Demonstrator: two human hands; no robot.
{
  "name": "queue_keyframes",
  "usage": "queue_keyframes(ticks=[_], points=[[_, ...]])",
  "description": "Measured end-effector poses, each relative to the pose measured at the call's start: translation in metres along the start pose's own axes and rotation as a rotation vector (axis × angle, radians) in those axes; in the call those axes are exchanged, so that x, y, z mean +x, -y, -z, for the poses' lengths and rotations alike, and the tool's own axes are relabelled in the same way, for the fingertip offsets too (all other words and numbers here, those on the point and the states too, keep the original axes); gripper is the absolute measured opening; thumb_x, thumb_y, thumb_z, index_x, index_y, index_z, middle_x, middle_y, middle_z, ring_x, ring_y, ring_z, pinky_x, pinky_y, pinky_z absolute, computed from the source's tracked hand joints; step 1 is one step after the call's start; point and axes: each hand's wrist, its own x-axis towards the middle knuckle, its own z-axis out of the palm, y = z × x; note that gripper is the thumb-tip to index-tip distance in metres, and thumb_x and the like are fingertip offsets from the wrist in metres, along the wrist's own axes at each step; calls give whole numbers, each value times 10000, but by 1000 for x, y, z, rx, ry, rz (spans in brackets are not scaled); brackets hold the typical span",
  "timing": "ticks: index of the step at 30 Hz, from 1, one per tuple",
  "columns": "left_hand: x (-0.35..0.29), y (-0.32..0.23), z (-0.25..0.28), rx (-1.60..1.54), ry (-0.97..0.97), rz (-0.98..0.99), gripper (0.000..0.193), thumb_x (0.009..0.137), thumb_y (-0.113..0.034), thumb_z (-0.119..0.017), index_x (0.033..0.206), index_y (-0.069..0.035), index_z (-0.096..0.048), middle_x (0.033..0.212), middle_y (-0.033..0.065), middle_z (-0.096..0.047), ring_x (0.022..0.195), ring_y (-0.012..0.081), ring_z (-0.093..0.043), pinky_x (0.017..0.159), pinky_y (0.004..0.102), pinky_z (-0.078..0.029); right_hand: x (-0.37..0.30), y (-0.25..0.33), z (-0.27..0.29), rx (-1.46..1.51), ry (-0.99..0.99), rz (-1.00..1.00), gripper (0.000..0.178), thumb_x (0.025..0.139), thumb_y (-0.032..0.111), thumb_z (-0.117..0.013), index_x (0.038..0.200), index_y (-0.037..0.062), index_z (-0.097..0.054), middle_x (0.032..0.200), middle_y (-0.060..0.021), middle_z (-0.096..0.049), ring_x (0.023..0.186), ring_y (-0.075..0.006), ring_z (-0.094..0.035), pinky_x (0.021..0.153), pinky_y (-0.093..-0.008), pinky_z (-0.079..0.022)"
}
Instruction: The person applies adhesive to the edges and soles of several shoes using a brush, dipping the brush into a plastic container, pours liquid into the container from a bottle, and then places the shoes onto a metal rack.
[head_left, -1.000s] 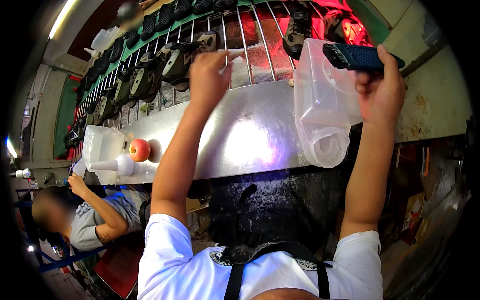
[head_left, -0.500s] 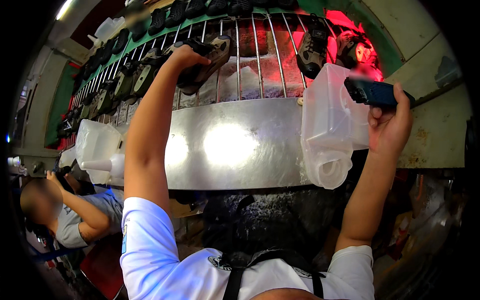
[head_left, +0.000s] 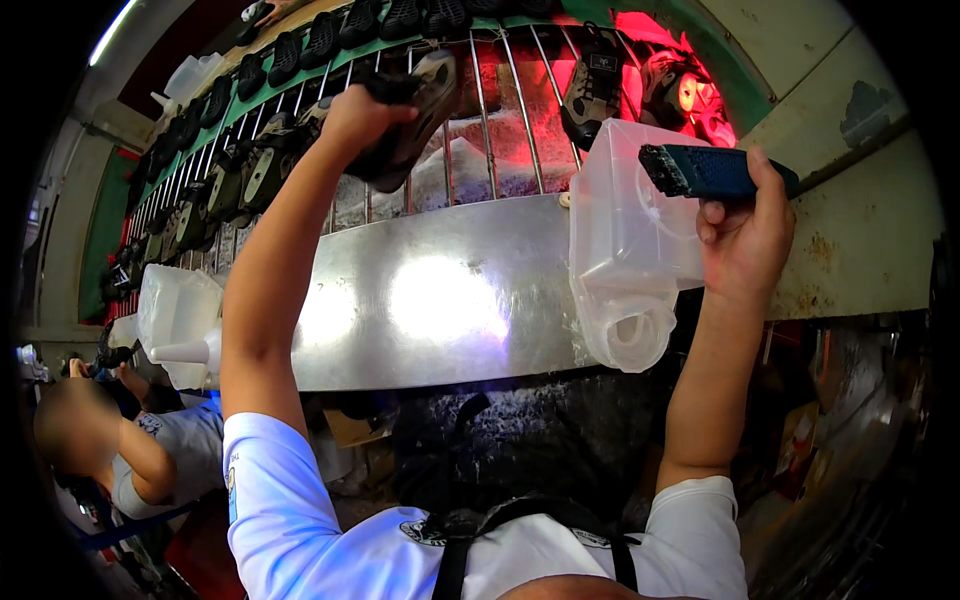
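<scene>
My left hand (head_left: 358, 118) is raised to the wire rack (head_left: 500, 110), fingers clamped around a dark shoe (head_left: 415, 120) that sits tilted against the bars, sole outward. My right hand (head_left: 745, 235) is up at the right, fingers closed on the handle of a blue brush (head_left: 705, 170) held level, its dark bristle end pointing left across a clear plastic jug (head_left: 630, 260). The jug hangs on the front of the shiny metal panel (head_left: 440, 300) just below the rack, touching my right hand's side. More shoes (head_left: 250, 170) line the rack away to the left, under a green rail (head_left: 300, 75). A red glow (head_left: 650, 40) fills the rack's upper right. At lower left, another person's sleeve (head_left: 165, 460) and a second jug (head_left: 175, 310) with a white spout.
</scene>
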Motion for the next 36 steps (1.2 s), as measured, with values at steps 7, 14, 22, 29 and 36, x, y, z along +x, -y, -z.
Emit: queue_keyframes(ticks=[7, 14, 22, 29, 36], points=[[41, -118, -30, 65, 28, -22, 636, 681, -494, -880, 1127, -56, -762, 1156, 185, -736, 1064, 327, -718, 920, 419, -568, 0, 0, 4, 12, 42, 13, 280, 932, 276, -687, 837, 32, -586, 648, -74, -614, 455, -150, -553, 369, -296, -410], [44, -156, -84, 182, 90, 175, 689, 720, -509, -862, 1283, -148, -699, 1321, 85, -687, 1208, 270, -669, 979, 410, -555, -1, 1, 2, 46, 78, 16, 283, 942, 271, -673, 829, 24, -594, 636, -72, -617, 454, -150, -559, 365, -298, -414], [49, -137, -80, 71, 200, -70, 748, 663, -545, -882, 1190, -35, -733, 1200, 199, -717, 1103, 326, -698, 942, 398, -550, 0, 0, 3, 47, 82, 29, 286, 948, 275, -663, 839, 18, -603, 636, -73, -616, 452, -145, -552, 362, -298, -416], [55, -146, -92, -1, 85, 53, 657, 692, -495, -861, 1149, -39, -747, 1175, 191, -728, 1092, 321, -708, 937, 399, -563, -2, -1, 0, 13, 79, 29, 276, 954, 284, -659, 853, 33, -605, 649, -66, -620, 448, -138, -539, 365, -287, -394], [42, -165, -106, -55, 97, 152, 600, 798, -500, -775, 1228, -85, -714, 1249, 121, -713, 1156, 295, -691, 969, 402, -550, -5, -2, 0, -5, 67, 43, 270, 972, 285, -641, 832, 54, -626, 655, -54, -629, 449, -126, -519, 377, -273, -360]])
